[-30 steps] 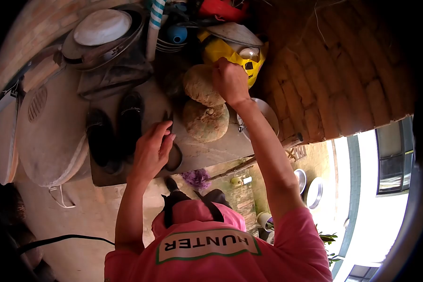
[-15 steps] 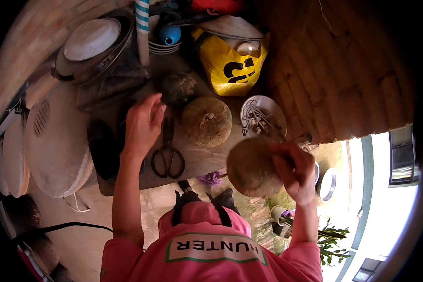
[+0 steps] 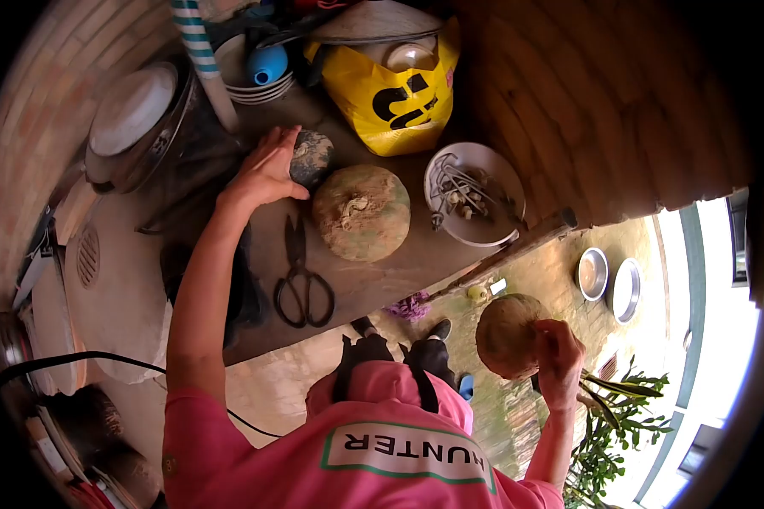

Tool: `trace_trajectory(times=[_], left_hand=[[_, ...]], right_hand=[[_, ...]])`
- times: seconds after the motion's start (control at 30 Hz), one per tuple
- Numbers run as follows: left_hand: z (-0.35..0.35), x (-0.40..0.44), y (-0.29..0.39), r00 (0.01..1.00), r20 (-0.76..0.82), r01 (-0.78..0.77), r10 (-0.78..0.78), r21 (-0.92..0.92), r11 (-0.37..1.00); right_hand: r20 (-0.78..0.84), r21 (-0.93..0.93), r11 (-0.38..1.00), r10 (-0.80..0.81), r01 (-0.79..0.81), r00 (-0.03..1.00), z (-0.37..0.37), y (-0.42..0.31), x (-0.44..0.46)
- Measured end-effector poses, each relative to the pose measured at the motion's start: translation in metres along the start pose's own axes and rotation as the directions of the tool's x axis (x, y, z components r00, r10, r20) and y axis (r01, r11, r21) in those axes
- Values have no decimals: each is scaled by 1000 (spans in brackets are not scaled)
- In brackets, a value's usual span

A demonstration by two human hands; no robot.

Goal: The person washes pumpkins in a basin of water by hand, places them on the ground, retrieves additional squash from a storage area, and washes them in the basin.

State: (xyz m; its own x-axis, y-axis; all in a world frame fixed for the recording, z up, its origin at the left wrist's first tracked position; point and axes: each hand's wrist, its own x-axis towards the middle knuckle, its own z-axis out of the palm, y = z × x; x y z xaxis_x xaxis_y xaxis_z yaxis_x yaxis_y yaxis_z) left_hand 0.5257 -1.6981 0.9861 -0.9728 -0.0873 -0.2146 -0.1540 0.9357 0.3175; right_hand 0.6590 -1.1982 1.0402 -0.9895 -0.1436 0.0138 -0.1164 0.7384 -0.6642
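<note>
My left hand [image 3: 267,170] is closed around the left side of a small dark pumpkin [image 3: 312,157] on the table, thumb near and fingers on the far side. In my right hand [image 3: 558,360], a round brown-green pumpkin [image 3: 508,337] is pinched at its right side, probably by the stem, which my fingers hide. It hangs out past the table's edge, above the floor. Between the hands a larger mottled pumpkin [image 3: 362,212] rests stem up. Black-handled scissors [image 3: 303,297] lie nearer me, blades pointing away.
A pale bowl [image 3: 475,233] with metal utensils stands at the right of the table [image 3: 365,297]. Behind are a yellow bag [image 3: 390,102], stacked plates [image 3: 259,93] and a blue round object [image 3: 267,64]. Two metal basins [image 3: 592,274] and a plant [image 3: 624,424] are off to the right.
My left hand has reached the dark pumpkin and closed on it. My right hand has carried its pumpkin rightward and toward me, from over the table's edge to beyond it. The view has shifted.
</note>
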Motion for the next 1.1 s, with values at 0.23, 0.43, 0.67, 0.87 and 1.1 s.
trace_trajectory(times=[0.23, 0.43, 0.67, 0.87, 1.1], left_hand=[[4, 27, -19, 995, 94, -8, 17, -97, 995], [10, 22, -13, 999, 49, -15, 16, -19, 1000], [9, 9, -28, 985, -168, -39, -46, -472, 881], [-14, -96, -2, 966, -199, -190, -163, -979, 73], [78, -190, 138, 962, -256, -259, -93, -754, -604]], right_hand=[[-5, -37, 995, 91, -91, 996, -2, 17, -18], [-41, 21, 997, 78, -77, 996, 7, 35, -23], [-1, 31, 999, 45, -45, 999, -8, 40, -22], [79, 113, 986, -136, 126, 988, -13, 63, -15], [140, 201, 832, -547, 518, 825, -29, 57, 6]])
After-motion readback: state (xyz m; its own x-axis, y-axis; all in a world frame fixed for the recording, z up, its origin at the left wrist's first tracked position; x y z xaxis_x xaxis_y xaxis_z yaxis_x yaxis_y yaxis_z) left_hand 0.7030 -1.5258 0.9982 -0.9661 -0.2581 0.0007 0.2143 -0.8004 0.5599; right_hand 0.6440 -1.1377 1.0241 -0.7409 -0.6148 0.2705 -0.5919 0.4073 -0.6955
